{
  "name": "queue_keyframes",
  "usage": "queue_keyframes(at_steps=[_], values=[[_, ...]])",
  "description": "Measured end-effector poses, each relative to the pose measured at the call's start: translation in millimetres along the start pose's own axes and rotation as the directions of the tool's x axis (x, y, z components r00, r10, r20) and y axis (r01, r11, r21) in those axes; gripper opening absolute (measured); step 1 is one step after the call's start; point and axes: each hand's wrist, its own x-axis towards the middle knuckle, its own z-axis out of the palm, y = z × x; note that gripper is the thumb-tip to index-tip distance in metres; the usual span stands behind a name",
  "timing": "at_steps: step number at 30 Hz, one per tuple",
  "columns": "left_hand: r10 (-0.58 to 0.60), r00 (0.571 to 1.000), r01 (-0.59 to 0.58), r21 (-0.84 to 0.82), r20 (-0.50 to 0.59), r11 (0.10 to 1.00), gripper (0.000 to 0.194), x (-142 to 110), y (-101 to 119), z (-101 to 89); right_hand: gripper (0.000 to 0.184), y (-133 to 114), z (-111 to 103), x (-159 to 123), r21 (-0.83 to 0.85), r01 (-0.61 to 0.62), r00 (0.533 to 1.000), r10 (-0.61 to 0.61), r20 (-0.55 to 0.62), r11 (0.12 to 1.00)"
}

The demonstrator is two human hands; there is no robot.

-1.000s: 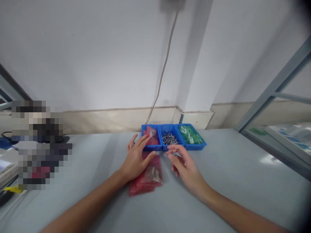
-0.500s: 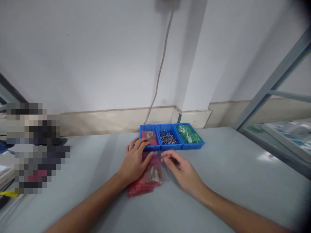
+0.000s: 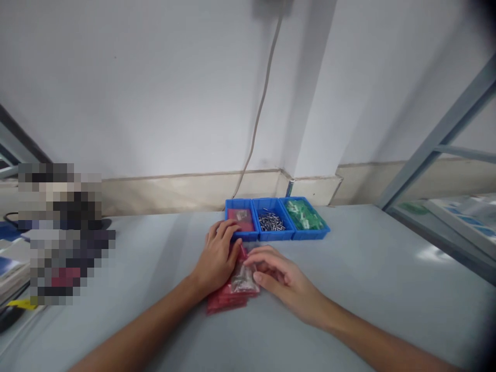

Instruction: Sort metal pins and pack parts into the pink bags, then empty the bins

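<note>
Bags (image 3: 228, 300): left hand (image 3: 217, 260) atop, right hand (image 3: 290, 289) half-curled.

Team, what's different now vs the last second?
Right hand moved left, to the top packet of the red stack; can't tell if it grips. Left hand drew its fingers back slightly; the packet in the left bin, tilted up a second ago, lies flatter. Unchanged: bin order, pins, green packets.

The left hand (image 3: 217, 258) rests on stacked red bags (image 3: 228, 299), the right hand (image 3: 284, 284) alongside.
</note>
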Motion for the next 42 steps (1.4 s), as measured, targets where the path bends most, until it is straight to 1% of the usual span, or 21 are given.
queue_keyframes(at_steps=[3, 7, 9, 12, 14, 16, 20, 25, 29, 33, 37, 39, 42], values=[[0.004, 1.000, -0.004, -0.013, -0.015, 1.000, 0.030, 0.1, -0.4, -0.5, 0.023, -4.2, -1.1, -1.6, -0.001, 0.035, 0.997, -0.035, 0.066, 0.999], [0.026, 0.999, -0.027, -0.036, -0.024, 0.999, 0.030, 0.6, -0.1, -1.8, 0.027, -15.8, -2.5, -5.8, -0.106, 0.098, 0.992, -0.088, 0.095, 0.990], [0.023, 0.999, -0.024, -0.043, -0.030, 0.999, 0.029, 0.7, 0.2, -1.8, 0.028, -20.7, -1.9, -9.1, -0.156, 0.145, 0.982, -0.123, 0.143, 0.977], [0.003, 1.000, -0.004, -0.043, -0.030, 0.999, 0.029, 0.4, 0.3, -1.1, 0.031, -23.5, 0.4, -13.4, -0.199, 0.216, 0.956, -0.165, 0.244, 0.956], [0.001, 0.999, -0.002, -0.041, -0.038, 0.999, 0.028, 0.2, 0.0, -0.7, 0.033, -23.1, 1.7, -14.9, -0.234, 0.252, 0.944, -0.184, 0.275, 0.939], [0.004, 0.998, -0.007, -0.041, -0.056, 0.999, 0.028, 0.2, -0.4, -1.0, 0.035, -21.7, 2.3, -15.3, -0.262, 0.262, 0.948, -0.196, 0.251, 0.929], [-0.013, 0.994, 0.007, -0.054, -0.106, 0.999, 0.032, 0.6, -0.3, -3.7, 0.036, -16.9, 0.6, -15.4, -0.276, 0.290, 0.956, -0.264, 0.129, 0.916], [-0.053, 0.984, 0.036, -0.099, -0.170, 0.994, 0.043, 0.9, 0.6, -5.7, 0.036, -10.9, -3.5, -16.5, -0.298, 0.313, 0.942, -0.335, -0.025, 0.902], [-0.034, 0.981, 0.010, -0.126, -0.189, 0.992, 0.054, -0.7, 3.3, -7.5, 0.033, -11.6, -4.7, -16.6, -0.293, 0.325, 0.923, -0.369, -0.108, 0.899], [0.028, 0.988, -0.045, -0.111, -0.150, 0.993, 0.071, -4.0, 9.4, -12.1, 0.030, -13.9, -4.9, -15.2, -0.261, 0.300, 0.932, -0.340, -0.127, 0.918], [0.140, 0.975, -0.151, -0.053, -0.174, 0.987, 0.067, -5.9, 14.0, -14.6, 0.028, -13.6, -6.5, -12.8, -0.233, 0.273, 0.946, -0.304, -0.111, 0.933], [0.184, 0.967, -0.193, -0.035, -0.175, 0.981, 0.065, -6.0, 14.5, -15.0, 0.029, -13.2, -7.4, -12.7, -0.229, 0.281, 0.943, -0.313, -0.115, 0.932], [0.216, 0.961, -0.227, -0.044, -0.174, 0.973, 0.061, -5.8, 14.3, -15.4, 0.030, -13.0, -7.8, -14.7, -0.224, 0.309, 0.934, -0.340, -0.112, 0.924]])
